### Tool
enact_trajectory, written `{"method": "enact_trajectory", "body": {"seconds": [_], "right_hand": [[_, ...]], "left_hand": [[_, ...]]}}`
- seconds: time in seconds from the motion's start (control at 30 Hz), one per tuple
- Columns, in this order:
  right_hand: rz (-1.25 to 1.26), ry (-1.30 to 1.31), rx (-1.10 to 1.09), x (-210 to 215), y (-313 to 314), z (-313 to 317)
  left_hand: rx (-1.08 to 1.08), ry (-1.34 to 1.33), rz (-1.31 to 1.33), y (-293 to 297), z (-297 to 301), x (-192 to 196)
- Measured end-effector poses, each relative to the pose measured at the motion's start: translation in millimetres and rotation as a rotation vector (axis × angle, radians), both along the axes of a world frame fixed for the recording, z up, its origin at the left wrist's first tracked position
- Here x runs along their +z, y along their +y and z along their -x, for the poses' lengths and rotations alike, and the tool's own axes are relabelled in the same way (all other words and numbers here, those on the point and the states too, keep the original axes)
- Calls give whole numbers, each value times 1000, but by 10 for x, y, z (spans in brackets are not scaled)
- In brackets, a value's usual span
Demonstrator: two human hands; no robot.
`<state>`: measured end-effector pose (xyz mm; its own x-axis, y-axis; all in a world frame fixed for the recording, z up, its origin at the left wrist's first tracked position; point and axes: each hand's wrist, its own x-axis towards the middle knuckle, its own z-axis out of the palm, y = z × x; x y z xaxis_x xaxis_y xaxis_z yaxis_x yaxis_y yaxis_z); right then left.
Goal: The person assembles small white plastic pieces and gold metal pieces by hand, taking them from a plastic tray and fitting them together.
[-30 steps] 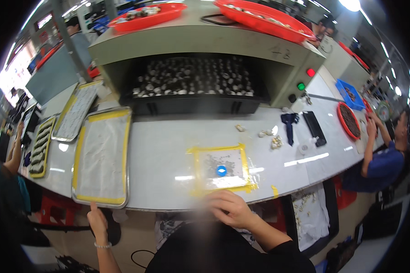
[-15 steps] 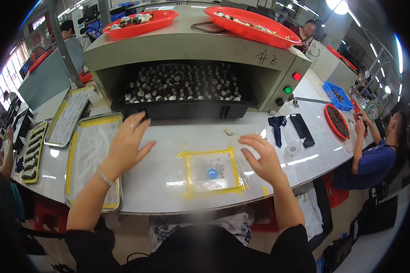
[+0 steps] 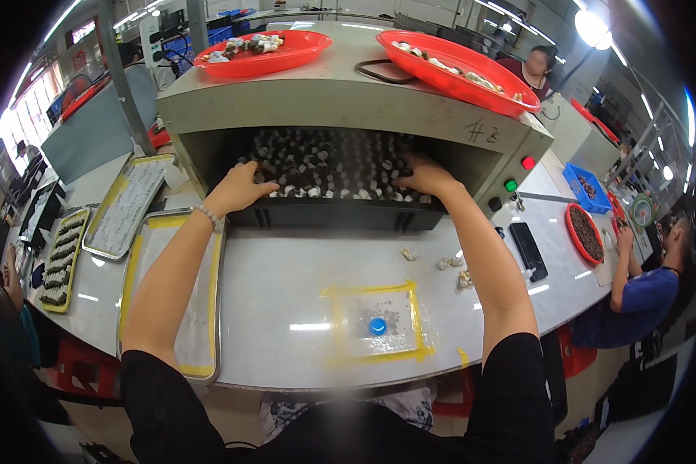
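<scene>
A wide black tray [image 3: 334,214], filled with many small black and white pieces [image 3: 311,161], sits inside the opening of a grey-green metal cabinet [image 3: 301,104]. My left hand [image 3: 241,188] is at the tray's left front corner, thumb stretched out over the pieces and apart from the fingers. At the opposite front corner, my right hand [image 3: 428,176] reaches into the opening with its thumb extended over the pieces; its other fingertips are partly lost in shadow. On the table before me, a small round blue thing [image 3: 377,326] lies within a yellow-taped rectangle [image 3: 419,317].
Red oval trays [image 3: 267,68] top the cabinet. Metal trays [image 3: 218,309] lie at my left; a phone [image 3: 528,251] and small pale pieces [image 3: 450,264] lie right. A co-worker in blue [image 3: 643,294] sits beyond a red tray of brown pieces [image 3: 585,234].
Both hands have moved forward from above the table into the cabinet opening, up to the black tray's front corners. The whole view has shifted slightly.
</scene>
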<state>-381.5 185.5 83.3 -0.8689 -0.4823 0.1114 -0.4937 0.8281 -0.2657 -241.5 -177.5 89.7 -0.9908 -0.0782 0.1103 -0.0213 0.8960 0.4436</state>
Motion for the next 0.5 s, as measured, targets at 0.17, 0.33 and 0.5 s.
{"method": "enact_trajectory", "body": {"seconds": [0.17,0.33,0.5], "right_hand": [[-56,-137,63,-133,-319,298],[104,-280,135,-49,-800,454],[229,21,250,-287,-1465,636]], "left_hand": [[-73,-242,-4,-35,339,-9],[-128,-466,165,81,610,-27],[-74,-440,218,53,778,-118]]}}
